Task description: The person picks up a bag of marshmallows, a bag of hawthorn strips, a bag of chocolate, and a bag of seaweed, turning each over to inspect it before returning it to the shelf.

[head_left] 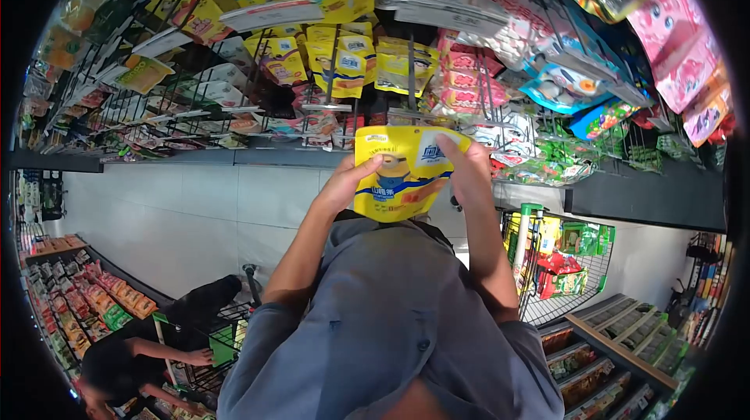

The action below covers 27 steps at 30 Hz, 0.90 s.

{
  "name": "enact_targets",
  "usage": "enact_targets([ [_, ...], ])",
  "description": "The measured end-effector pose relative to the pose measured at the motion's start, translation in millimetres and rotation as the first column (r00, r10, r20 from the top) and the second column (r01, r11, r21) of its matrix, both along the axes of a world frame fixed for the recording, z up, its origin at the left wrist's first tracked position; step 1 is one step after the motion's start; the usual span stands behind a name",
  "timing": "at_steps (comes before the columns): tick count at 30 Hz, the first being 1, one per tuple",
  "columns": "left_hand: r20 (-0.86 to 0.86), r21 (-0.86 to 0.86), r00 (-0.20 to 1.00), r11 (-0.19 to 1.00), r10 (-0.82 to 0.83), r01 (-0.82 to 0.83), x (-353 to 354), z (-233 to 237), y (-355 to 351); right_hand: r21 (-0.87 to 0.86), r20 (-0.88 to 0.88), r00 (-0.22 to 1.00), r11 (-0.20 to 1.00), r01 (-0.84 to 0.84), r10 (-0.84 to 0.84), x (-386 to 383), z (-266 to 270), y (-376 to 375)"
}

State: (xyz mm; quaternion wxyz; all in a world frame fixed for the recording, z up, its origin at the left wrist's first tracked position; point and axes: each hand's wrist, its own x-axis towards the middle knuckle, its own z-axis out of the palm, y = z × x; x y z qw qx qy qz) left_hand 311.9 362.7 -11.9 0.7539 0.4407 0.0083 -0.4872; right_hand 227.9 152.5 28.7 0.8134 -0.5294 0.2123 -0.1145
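A yellow snack pouch [402, 185] with a cartoon figure in goggles and a dark blue band is held upright in front of my body, its printed face towards me. My left hand [346, 182] grips its left edge, with the thumb on the front. On the other side my right hand [466, 170] holds the upper right part, its thumb lying over the print. The fingers behind the pouch are hidden. Similar yellow packets [341, 60] hang on hooks just beyond it.
Racks of hanging packets with a dark shelf edge [273, 157] run across the front. At the right stands a wire cart [595, 264] holding packets. A person in black [117, 361] is beside another cart [223, 346] at the lower left. Product shelves [617, 350] stand lower right.
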Motion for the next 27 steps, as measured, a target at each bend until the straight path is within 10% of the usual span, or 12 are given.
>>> enact_targets([
  [2,0.492,0.019,0.866,0.994,0.084,-0.107,11.2,-13.2,11.0,-0.095,-0.118,0.992,0.994,-0.047,0.035,2.0,3.3,18.9],
  [6,0.487,-0.037,0.844,0.971,0.223,-0.235,25.9,-2.2,28.2,-0.566,-0.124,0.991,0.817,-0.112,0.05,9.2,-4.1,53.5],
  [27,0.752,0.251,0.59,0.701,0.294,-0.668,121.2,-112.2,36.9,-0.141,-0.242,0.955,0.968,-0.209,0.171,122.1,-133.7,93.1],
])
